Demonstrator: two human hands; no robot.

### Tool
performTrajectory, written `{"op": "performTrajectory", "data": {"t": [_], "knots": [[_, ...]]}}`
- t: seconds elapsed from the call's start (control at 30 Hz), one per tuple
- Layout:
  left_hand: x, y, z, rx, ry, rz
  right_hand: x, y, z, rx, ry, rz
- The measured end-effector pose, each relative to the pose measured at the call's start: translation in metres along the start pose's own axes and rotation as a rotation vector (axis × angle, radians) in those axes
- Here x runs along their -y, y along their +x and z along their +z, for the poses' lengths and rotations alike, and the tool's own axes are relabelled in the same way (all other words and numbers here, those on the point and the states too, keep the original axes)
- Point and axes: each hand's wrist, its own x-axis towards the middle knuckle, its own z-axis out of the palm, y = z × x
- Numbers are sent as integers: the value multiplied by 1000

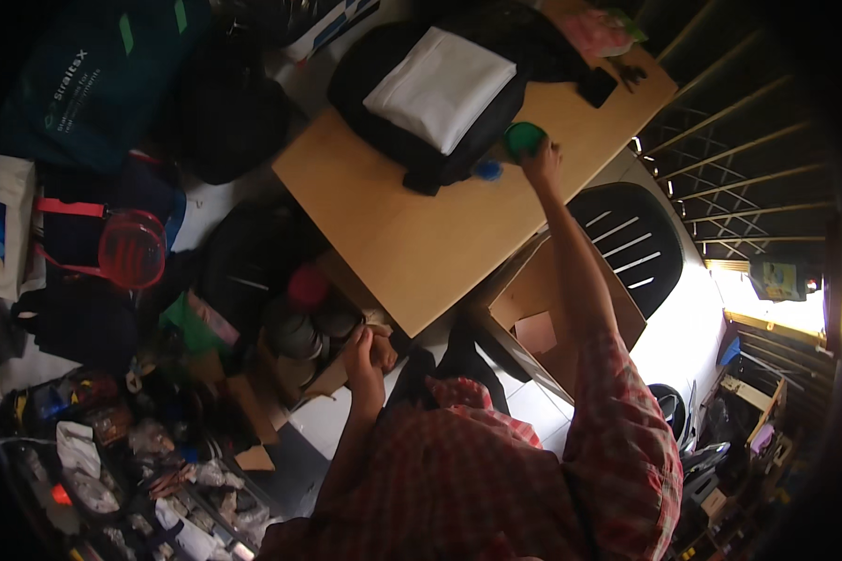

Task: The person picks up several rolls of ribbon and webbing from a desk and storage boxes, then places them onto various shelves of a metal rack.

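Note:
My right hand reaches out over the wooden table, its fingers closed on the edge of a green round thing whose kind I cannot make out. A small blue thing lies just left of it. Beside these rests a black bag with a flat white pouch on top. My left hand is low, off the table's near corner, next to a brown thing and an opened cardboard box. Its fingers are dim and blurred, so their grip does not show.
An open cardboard box stands below the table's right edge, beside a black slatted chair. A black phone-like thing and a pink packet lie at the far end. Bags and mixed clutter fill the left side.

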Motion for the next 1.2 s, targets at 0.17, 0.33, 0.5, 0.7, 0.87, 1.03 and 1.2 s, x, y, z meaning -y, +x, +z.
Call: {"op": "performTrajectory", "data": {"t": [0.17, 0.33, 0.5, 0.7, 0.87, 1.03, 1.2], "knots": [[14, 9, 30, -20, -47, 19, 15, 38, 41, 283, -251, 306], [19, 15, 46, -100, -8, 18, 32, 47, 33, 366, -237, 294], [20, 14, 47, -125, 42, 8, 36, 48, 24, 432, -296, 231], [23, 2, 39, -101, 83, 2, 11, 34, 21, 390, -272, 209], [21, -26, 14, -110, 91, 66, 25, -10, -38, 137, -19, 117], [10, -63, -9, -52, 243, 158, 121, -96, -170, 95, 301, -92], [-24, -110, -25, 102, 268, 255, 211, -207, -275, 127, 488, -401]]}}
